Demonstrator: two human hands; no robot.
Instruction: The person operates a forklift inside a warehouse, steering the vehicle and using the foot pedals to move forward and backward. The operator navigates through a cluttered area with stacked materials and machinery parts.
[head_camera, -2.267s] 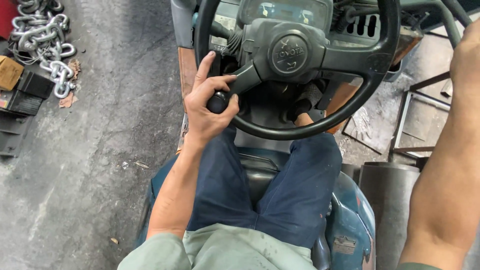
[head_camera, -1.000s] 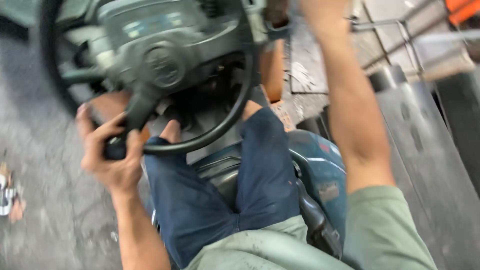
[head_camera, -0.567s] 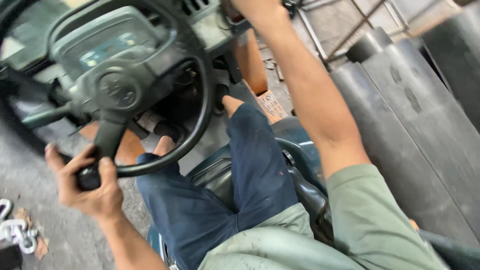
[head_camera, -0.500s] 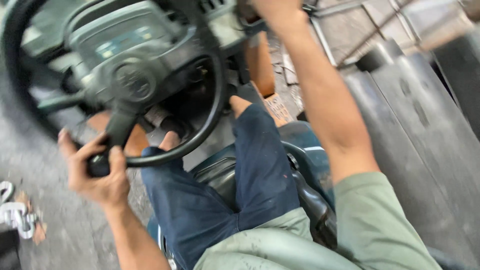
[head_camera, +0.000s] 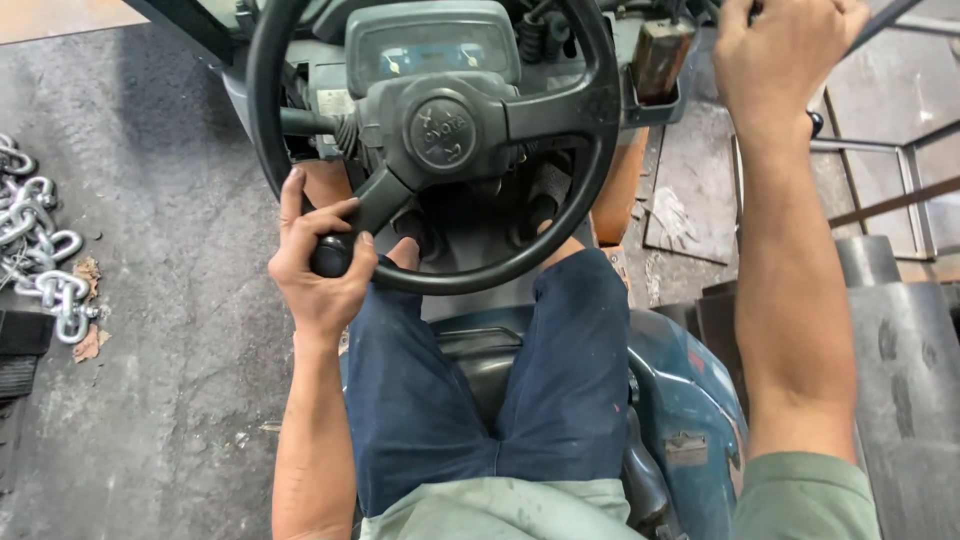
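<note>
Left hand (head_camera: 318, 265) fingers clamped on round black knob (head_camera: 331, 256) of smooth dark steering wheel (head_camera: 570, 215); right hand (head_camera: 785, 55) closed around thin metal lever (head_camera: 880, 18), steel chain (head_camera: 40, 250) on rough concrete

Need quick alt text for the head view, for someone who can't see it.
Seated in a blue vehicle, a person's left hand grips the black knob on the steering wheel, while the right hand reaches to the controls ahead. A steel chain lies on the concrete floor.

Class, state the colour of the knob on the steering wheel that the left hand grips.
Black; the knob shows best in the head view.
</note>
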